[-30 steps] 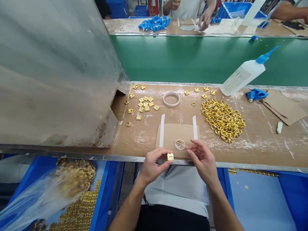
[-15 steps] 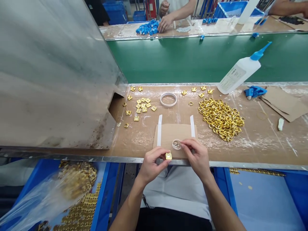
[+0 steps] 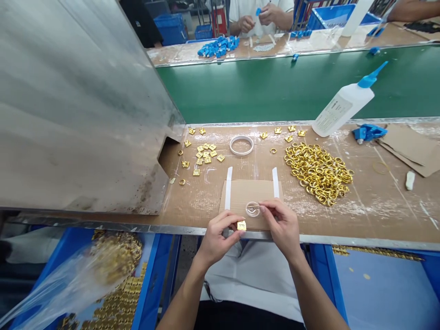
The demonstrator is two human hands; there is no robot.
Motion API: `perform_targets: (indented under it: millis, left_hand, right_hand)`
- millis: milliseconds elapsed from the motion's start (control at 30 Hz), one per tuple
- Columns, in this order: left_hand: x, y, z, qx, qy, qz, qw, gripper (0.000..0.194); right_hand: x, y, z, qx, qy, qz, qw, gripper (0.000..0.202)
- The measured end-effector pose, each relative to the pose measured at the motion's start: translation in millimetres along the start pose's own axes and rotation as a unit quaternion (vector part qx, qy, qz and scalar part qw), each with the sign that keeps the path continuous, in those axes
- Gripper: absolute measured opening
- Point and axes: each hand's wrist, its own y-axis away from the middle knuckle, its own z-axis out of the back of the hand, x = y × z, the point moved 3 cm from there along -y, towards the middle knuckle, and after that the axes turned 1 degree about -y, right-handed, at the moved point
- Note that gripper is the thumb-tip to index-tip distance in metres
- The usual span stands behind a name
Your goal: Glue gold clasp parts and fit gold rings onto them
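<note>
Between its thumb and fingers, my left hand (image 3: 220, 233) pinches a square gold piece (image 3: 241, 225) just over the table's front edge. My right hand (image 3: 282, 224) grips a thin stick (image 3: 255, 206), whose tip is at a small round clear dish (image 3: 252, 209). Under the dish lies a cardboard sheet (image 3: 240, 192) with white tape strips on both sides. A white tape ring (image 3: 241, 145) rests behind the sheet. Square gold pieces (image 3: 206, 153) are scattered at the left, and a pile of gold rings (image 3: 318, 172) lies at the right.
A metal housing (image 3: 82, 110) stands at the left. At the back right are a white bottle (image 3: 342, 110), blue clips (image 3: 369, 132) and cardboard pieces (image 3: 409, 146). Blue bins (image 3: 154, 275) with gold parts sit below the table edge. Across a green panel (image 3: 247, 91), another person's hands work.
The view has shifted slightly. My hands keep nearly the same pose, with the stick still at the dish. The other person's hands have risen from the blue pile, one now with a blue piece.
</note>
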Motion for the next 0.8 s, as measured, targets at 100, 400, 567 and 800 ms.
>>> perform_targets:
  millis: [100,400,567,800]
  left_hand:
    - [0,1,-0.9,-0.003,-0.006,0.006,1.000,0.018]
    - [-3,3,-11.3,-0.038,-0.052,-0.003,0.998,0.014]
    - [-1,1,-14.3,-0.034,-0.051,0.011,0.998,0.014]
    - [1,-1,-18.4,-0.036,-0.062,-0.001,0.997,0.013]
  right_hand:
    - [-1,0,0,0.001,-0.007,-0.010,1.000,0.025]
    - [-9,6,6,-0.016,-0.051,-0.076,0.996,0.032]
    - [-3,10,6,-0.044,-0.081,-0.078,0.993,0.034]
    - [-6,29,5,-0.049,-0.095,-0.054,0.993,0.027]
